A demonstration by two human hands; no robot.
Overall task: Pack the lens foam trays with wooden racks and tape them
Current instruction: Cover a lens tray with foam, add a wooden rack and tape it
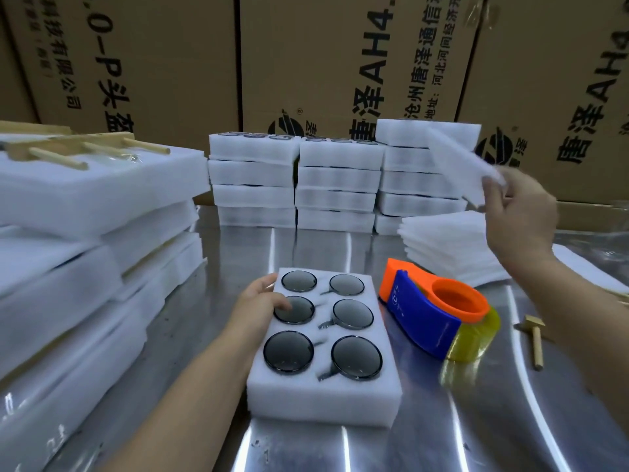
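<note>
Six-lens foam tray (323,400) lies lengthwise away; left hand (262,304) rests loosely atop, right hand (520,212) pinches foam sheet (456,165).

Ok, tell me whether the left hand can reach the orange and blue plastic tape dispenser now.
Probably yes. The left hand rests on the white foam lens tray; the orange and blue tape dispenser lies beside the tray's right edge. Only the low tray lies between, nothing upright.

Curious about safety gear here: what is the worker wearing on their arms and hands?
Nothing visible. The left hand and right hand are bare, with no gloves, rings or watch, and both forearms are uncovered to the picture's edge; no sleeves show.
</note>
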